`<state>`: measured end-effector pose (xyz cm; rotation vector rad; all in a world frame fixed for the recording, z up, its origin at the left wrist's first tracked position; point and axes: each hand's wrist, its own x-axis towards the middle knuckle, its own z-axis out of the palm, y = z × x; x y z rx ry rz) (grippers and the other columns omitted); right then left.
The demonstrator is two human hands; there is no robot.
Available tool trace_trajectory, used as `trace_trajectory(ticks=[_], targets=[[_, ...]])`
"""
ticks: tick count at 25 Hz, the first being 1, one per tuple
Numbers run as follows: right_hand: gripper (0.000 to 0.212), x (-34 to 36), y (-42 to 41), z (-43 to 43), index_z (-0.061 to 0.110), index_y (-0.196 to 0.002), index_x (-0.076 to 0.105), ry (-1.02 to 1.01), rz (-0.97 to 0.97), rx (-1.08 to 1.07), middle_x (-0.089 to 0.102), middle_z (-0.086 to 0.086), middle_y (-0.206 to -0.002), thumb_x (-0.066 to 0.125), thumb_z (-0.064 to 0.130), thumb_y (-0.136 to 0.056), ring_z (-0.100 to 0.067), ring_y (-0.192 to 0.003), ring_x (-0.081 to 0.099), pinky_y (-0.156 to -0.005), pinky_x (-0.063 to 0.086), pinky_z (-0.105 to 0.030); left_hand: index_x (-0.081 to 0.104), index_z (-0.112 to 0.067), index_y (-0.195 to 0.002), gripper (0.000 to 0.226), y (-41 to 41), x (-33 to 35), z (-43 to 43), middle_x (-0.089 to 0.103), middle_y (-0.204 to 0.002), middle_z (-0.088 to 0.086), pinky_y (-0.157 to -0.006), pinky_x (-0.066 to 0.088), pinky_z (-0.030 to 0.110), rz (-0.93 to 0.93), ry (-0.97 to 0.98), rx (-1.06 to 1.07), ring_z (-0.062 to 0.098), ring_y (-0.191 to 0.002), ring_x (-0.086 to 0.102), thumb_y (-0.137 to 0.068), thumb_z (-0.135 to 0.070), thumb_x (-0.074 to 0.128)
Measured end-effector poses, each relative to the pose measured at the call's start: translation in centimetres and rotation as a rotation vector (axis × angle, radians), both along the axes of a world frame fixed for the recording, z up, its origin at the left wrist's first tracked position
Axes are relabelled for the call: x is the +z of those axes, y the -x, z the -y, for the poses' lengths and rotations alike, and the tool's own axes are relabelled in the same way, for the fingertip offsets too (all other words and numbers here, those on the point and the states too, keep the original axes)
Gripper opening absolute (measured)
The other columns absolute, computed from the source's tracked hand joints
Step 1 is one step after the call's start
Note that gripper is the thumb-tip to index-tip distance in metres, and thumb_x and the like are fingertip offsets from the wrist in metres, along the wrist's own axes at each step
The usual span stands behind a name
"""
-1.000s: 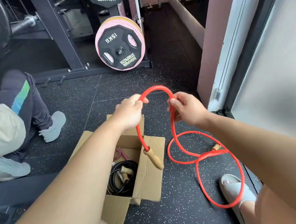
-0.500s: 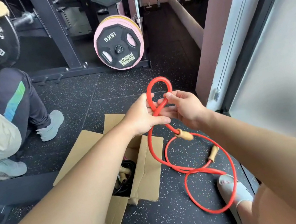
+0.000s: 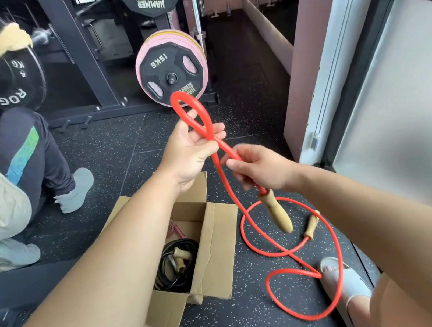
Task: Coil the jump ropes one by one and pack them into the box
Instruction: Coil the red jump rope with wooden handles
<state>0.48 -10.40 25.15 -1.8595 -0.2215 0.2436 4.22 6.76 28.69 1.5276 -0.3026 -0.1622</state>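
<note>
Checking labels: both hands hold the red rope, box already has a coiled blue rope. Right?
No: head view shows the coiled rope in the box is black, not blue. Left hand and right hand both hold the red rope.

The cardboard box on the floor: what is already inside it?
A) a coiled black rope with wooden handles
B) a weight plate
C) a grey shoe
A: a coiled black rope with wooden handles lies in the open box, while the red rope is outside it, held in the left hand and the right hand.
</note>
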Motion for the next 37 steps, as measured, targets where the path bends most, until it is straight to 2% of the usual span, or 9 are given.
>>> trace_trajectory(ticks=[3,9,12,18,21,25,28,31,37], targets=[[0.018,-0.1,-0.1,0.1,0.017,-0.110,0.053,0.095,0.168,-0.107,0.055,0.011,-0.075,0.062,0.028,-0.099,0.002,-0.057,0.047,-0.058,0.040,-0.020,0.031,-0.024,-0.133,0.065,0.9,-0.5,1.0,0.059,-0.131,0.018,-0.086,0.056,0.027,-0.038,-0.023,-0.062,0.016,-0.110,0.066,-0.089,0.020,0.052],[0.026,-0.4,-0.3,1.1,0.023,-0.108,0.063,0.374,0.381,-0.185,0.061,0.001,-0.094,0.073,0.036,-0.089,-0.011,-0.087,0.053,-0.073,0.040,-0.026,0.028,-0.018,-0.149,0.075,0.9,-1.5,1.9,0.054,-0.140,0.010,-0.083,0.055,0.022,-0.035,-0.106,-0.017,0.010,-0.107,0.066,-0.088,0.004,0.066],[0.013,-0.7,-0.5,1.9,0.022,-0.102,0.065,0.374,0.357,-0.195,0.067,0.002,-0.094,0.068,0.023,-0.089,-0.012,-0.083,0.059,-0.074,0.046,-0.032,0.059,-0.030,-0.115,0.037,1.4,-2.1,1.9,0.064,-0.128,0.004,-0.098,0.054,0.040,-0.030,-0.333,-0.118,0.020,-0.114,0.065,-0.085,-0.019,0.077],[0.067,0.1,0.3,1.0,0.006,-0.145,0.046,0.098,0.151,-0.132,0.059,-0.006,-0.140,0.048,-0.015,-0.082,-0.010,-0.110,0.061,-0.084,0.054,-0.022,0.065,-0.020,-0.110,0.015,1.5,-3.0,2.0,0.070,-0.110,0.009,-0.099,0.050,0.041,0.006,-0.302,-0.075,0.022,-0.105,0.066,-0.103,-0.020,0.052],[0.054,-0.6,0.7,0.3,0.008,-0.132,0.058,-0.021,0.188,-0.068,0.069,-0.009,-0.123,0.050,-0.015,-0.084,-0.015,-0.097,0.068,-0.079,0.056,-0.024,0.067,-0.023,-0.101,0.018,1.7,-3.5,2.1,0.067,-0.104,0.014,-0.098,0.049,0.051,-0.066,-0.234,-0.095,0.025,-0.098,0.061,-0.103,-0.016,0.051],[0.046,-0.9,0.7,1.4,0.017,-0.126,0.061,0.180,0.210,-0.123,0.073,0.005,-0.112,0.079,0.011,-0.084,-0.010,-0.080,0.070,-0.072,0.058,-0.029,0.066,-0.014,-0.098,0.018,2.0,-3.5,1.9,0.071,-0.101,0.013,-0.085,0.055,0.036,-0.120,-0.290,-0.110,0.022,-0.092,0.067,-0.092,0.002,0.063],[0.061,-1.1,0.6,2.8,0.024,-0.124,0.057,0.348,0.190,-0.143,0.074,0.010,-0.104,0.088,0.039,-0.073,0.002,-0.080,0.063,-0.080,0.050,-0.028,0.057,-0.008,-0.117,0.028,2.1,-3.4,1.3,0.072,-0.106,0.009,-0.091,0.056,0.035,-0.228,-0.226,-0.166,0.018,-0.093,0.070,-0.093,0.006,0.059],[0.037,-1.8,0.9,2.5,0.011,-0.116,0.058,0.153,0.076,-0.026,0.074,-0.006,-0.096,0.075,0.031,-0.089,-0.019,-0.088,0.069,-0.088,0.056,-0.047,0.042,-0.001,-0.131,0.037,2.2,-3.6,1.3,0.072,-0.106,0.009,-0.086,0.058,0.032,-0.186,-0.158,-0.203,0.014,-0.092,0.072,-0.096,0.006,0.055],[0.024,-1.1,1.0,0.8,0.015,-0.118,0.064,0.196,0.167,-0.009,0.060,0.017,-0.068,0.061,0.010,-0.095,-0.006,-0.062,0.051,-0.063,0.049,-0.030,0.053,-0.016,-0.109,0.047,2.2,-4.6,3.1,0.070,-0.105,0.006,-0.090,0.051,0.045,0.024,-0.494,0.059,0.030,-0.100,0.066,-0.082,-0.055,0.053]])
